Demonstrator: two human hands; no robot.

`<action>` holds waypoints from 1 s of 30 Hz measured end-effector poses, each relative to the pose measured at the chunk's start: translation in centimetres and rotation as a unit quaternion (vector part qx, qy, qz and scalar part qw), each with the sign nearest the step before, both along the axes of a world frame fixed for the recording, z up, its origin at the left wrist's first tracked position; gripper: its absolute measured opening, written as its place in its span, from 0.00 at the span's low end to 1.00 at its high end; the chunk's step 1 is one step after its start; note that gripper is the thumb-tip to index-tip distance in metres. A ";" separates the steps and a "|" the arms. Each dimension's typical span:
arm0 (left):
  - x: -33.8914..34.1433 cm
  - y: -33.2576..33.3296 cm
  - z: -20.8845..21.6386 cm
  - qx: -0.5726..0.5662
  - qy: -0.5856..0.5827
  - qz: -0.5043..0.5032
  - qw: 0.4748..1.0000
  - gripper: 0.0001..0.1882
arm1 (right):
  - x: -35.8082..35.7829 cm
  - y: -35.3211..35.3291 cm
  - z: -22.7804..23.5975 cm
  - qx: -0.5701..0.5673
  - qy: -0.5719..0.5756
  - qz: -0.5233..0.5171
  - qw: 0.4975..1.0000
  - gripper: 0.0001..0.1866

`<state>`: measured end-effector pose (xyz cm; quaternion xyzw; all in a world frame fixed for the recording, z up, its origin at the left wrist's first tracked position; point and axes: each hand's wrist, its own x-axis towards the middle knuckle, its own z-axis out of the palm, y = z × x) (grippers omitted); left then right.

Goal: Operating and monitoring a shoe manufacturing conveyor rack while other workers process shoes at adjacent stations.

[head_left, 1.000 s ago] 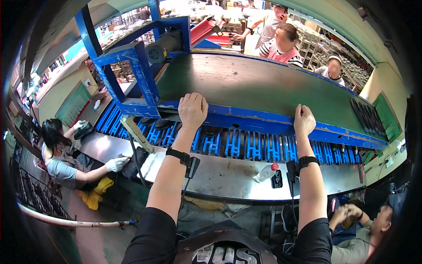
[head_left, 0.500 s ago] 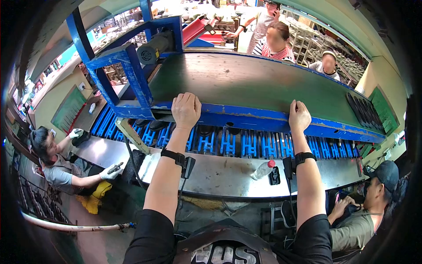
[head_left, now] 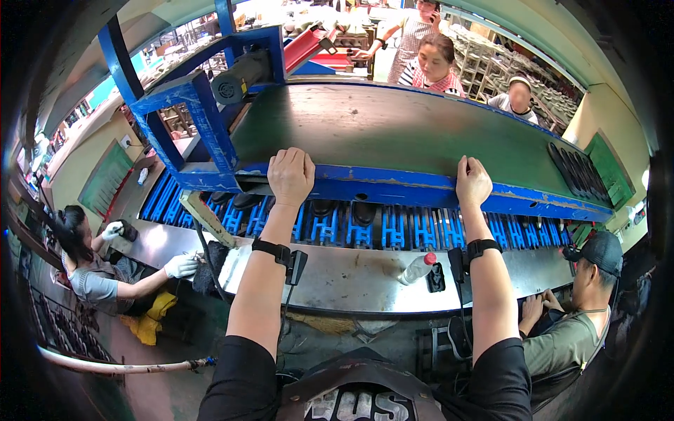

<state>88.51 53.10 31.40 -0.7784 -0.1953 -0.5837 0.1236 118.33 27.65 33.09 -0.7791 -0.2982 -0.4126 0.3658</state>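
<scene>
Head cam, L hand [head_left: 291,177] & R hand [head_left: 474,184] curled on blue conveyor rim [head_left: 393,182], fingertips hidden, grip unclear

Chipped paint, shiny metal

I see a smooth, softly glossy green belt [head_left: 400,130] at one o'clock; scratched paint on the blue frame [head_left: 219,133] at ten; a smudged, shiny metal bench [head_left: 333,275] at six; a clear plastic bottle [head_left: 414,271] at four.
</scene>
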 end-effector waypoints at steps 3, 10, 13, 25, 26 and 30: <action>-0.1 0.0 -0.1 -0.001 0.000 0.003 1.000 0.05 | -0.3 0.0 0.1 -0.005 0.006 -0.002 1.000 0.19; 0.1 -0.1 -0.1 -0.005 0.011 0.005 1.000 0.06 | -0.1 -0.2 0.1 -0.002 0.000 -0.001 1.000 0.19; -0.1 0.1 -0.1 -0.002 0.013 0.010 1.000 0.06 | -0.5 0.1 0.2 -0.007 0.007 0.001 1.000 0.18; 0.1 -0.1 -0.1 0.003 0.010 0.003 1.000 0.07 | -0.6 -0.3 0.5 -0.015 0.025 -0.001 1.000 0.18; 0.1 -0.1 -0.1 0.002 0.013 0.008 1.000 0.07 | -0.6 -0.3 0.5 -0.012 0.022 -0.002 1.000 0.18; 0.1 -0.2 -0.1 0.003 0.016 0.009 1.000 0.08 | -0.4 -0.3 0.4 -0.010 0.012 0.001 1.000 0.18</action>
